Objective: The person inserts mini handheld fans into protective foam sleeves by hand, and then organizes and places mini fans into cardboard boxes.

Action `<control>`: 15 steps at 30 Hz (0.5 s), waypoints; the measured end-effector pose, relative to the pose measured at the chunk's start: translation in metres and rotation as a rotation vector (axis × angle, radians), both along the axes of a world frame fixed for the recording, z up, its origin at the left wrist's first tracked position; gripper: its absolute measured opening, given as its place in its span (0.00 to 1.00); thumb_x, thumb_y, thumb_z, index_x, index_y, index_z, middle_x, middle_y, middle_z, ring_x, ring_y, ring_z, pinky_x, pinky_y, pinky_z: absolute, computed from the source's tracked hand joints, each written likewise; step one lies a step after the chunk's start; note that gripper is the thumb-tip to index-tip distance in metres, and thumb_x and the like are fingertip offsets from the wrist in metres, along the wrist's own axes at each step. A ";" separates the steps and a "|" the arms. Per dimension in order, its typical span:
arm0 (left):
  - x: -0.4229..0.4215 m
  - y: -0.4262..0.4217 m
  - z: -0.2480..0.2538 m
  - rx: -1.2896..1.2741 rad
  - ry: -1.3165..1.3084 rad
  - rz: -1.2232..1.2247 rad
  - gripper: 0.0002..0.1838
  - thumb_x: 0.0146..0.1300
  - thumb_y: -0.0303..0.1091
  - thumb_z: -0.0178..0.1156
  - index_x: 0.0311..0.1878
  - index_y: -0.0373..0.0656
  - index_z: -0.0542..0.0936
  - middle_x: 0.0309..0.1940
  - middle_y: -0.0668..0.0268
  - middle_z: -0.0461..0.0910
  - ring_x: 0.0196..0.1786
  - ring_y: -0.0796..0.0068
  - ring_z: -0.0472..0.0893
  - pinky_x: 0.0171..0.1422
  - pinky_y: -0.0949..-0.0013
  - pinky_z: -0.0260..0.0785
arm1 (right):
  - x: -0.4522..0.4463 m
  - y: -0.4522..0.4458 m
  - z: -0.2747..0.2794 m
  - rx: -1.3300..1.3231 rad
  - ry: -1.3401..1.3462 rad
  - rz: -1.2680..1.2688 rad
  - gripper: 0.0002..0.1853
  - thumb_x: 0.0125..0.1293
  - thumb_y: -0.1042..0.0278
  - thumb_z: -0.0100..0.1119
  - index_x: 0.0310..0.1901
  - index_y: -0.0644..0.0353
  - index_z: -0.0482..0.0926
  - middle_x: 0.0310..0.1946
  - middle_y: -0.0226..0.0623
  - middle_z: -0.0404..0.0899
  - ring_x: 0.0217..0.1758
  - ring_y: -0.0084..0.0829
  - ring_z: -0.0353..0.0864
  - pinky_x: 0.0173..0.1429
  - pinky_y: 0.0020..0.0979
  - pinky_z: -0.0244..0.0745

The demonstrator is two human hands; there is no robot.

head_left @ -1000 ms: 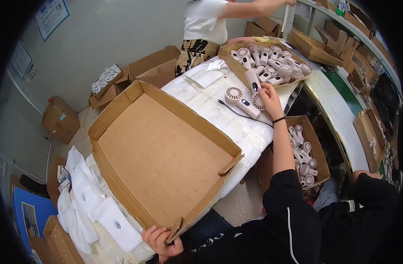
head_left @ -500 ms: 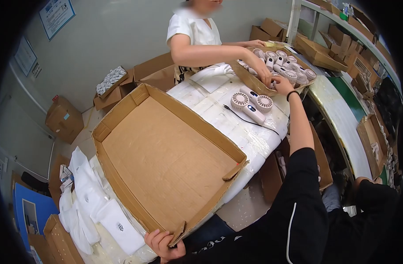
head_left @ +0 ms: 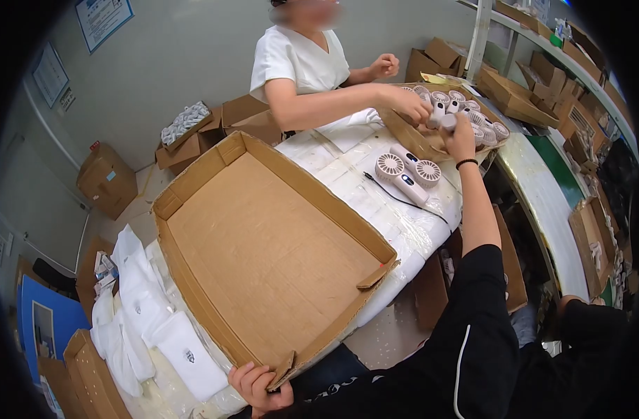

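My left hand (head_left: pixel 260 388) grips the near corner of a large, shallow, empty cardboard tray (head_left: pixel 167 244), thumb and fingers around its edge. My right hand (head_left: pixel 461 140), with a black band at the wrist, is closed on a pale pink handheld fan (head_left: pixel 448 123) over the near side of a cardboard box (head_left: pixel 411 137) holding several such fans. Two more fans lie on the white wrapped surface between tray and box, one fan (head_left: pixel 391 167) beside the other fan (head_left: pixel 426 172). A black cable (head_left: pixel 403 200) runs next to them.
Across the table a co-worker in a white top (head_left: pixel 298 63) reaches a hand (head_left: pixel 406 103) into the same fan box. White bags (head_left: pixel 187 356) lie left of the tray. Another carton (head_left: pixel 509 258) stands below the table's right edge, and a shelf (head_left: pixel 536 31) with boxes is at the upper right.
My right hand set a fan down beside the other one, moved to the box and now holds another fan. The co-worker turned towards the box and reached in. My left hand stays on the tray.
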State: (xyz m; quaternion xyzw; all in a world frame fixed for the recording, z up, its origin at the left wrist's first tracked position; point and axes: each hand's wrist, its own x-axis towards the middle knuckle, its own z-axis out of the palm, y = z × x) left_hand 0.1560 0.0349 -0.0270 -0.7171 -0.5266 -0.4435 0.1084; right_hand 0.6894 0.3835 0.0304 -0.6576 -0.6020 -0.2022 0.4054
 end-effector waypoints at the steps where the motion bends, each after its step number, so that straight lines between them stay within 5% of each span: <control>1: -0.001 0.000 0.000 -0.006 0.010 -0.008 0.11 0.40 0.34 0.59 0.29 0.48 0.70 0.33 0.66 0.73 0.48 0.59 0.70 0.66 0.48 0.50 | -0.002 -0.003 -0.005 0.208 0.209 -0.019 0.22 0.50 0.64 0.66 0.44 0.58 0.69 0.40 0.49 0.76 0.42 0.52 0.76 0.46 0.40 0.73; 3: -0.003 0.002 -0.002 -0.006 0.022 -0.019 0.11 0.40 0.35 0.59 0.29 0.48 0.70 0.33 0.66 0.73 0.48 0.59 0.70 0.66 0.48 0.50 | -0.024 -0.020 0.011 0.452 0.099 -0.063 0.22 0.54 0.61 0.65 0.45 0.59 0.66 0.33 0.44 0.78 0.34 0.46 0.79 0.37 0.37 0.74; 6: -0.009 0.001 -0.007 -0.002 0.015 -0.069 0.11 0.41 0.35 0.59 0.29 0.48 0.70 0.33 0.66 0.73 0.48 0.59 0.69 0.65 0.48 0.51 | -0.049 -0.055 0.029 0.645 0.421 0.231 0.20 0.60 0.61 0.62 0.46 0.61 0.64 0.31 0.38 0.77 0.34 0.35 0.79 0.37 0.33 0.74; 8: -0.010 0.001 -0.007 -0.003 0.033 -0.079 0.11 0.40 0.34 0.59 0.30 0.48 0.70 0.33 0.66 0.73 0.48 0.59 0.69 0.65 0.49 0.51 | -0.065 -0.086 0.031 0.404 1.004 0.472 0.15 0.65 0.66 0.55 0.47 0.61 0.63 0.32 0.35 0.74 0.34 0.28 0.77 0.39 0.31 0.75; 10: -0.010 0.002 -0.007 -0.001 0.031 -0.083 0.11 0.40 0.34 0.58 0.29 0.48 0.70 0.33 0.66 0.73 0.49 0.59 0.69 0.65 0.49 0.51 | -0.089 -0.112 0.015 0.234 1.209 0.765 0.13 0.67 0.70 0.52 0.49 0.61 0.62 0.34 0.37 0.74 0.37 0.29 0.77 0.43 0.30 0.75; 12: -0.010 0.002 -0.007 0.006 0.034 -0.087 0.11 0.40 0.34 0.58 0.29 0.48 0.70 0.33 0.66 0.73 0.49 0.59 0.69 0.65 0.48 0.51 | -0.110 -0.126 -0.005 0.019 1.297 0.977 0.15 0.67 0.72 0.51 0.52 0.60 0.61 0.39 0.38 0.73 0.44 0.32 0.77 0.49 0.31 0.73; 15: -0.009 0.002 -0.005 0.005 0.040 -0.085 0.11 0.39 0.33 0.58 0.29 0.48 0.70 0.33 0.66 0.73 0.49 0.59 0.69 0.65 0.48 0.51 | -0.145 -0.137 -0.024 -0.107 1.306 0.926 0.23 0.65 0.73 0.53 0.59 0.60 0.57 0.44 0.39 0.72 0.51 0.36 0.76 0.53 0.32 0.72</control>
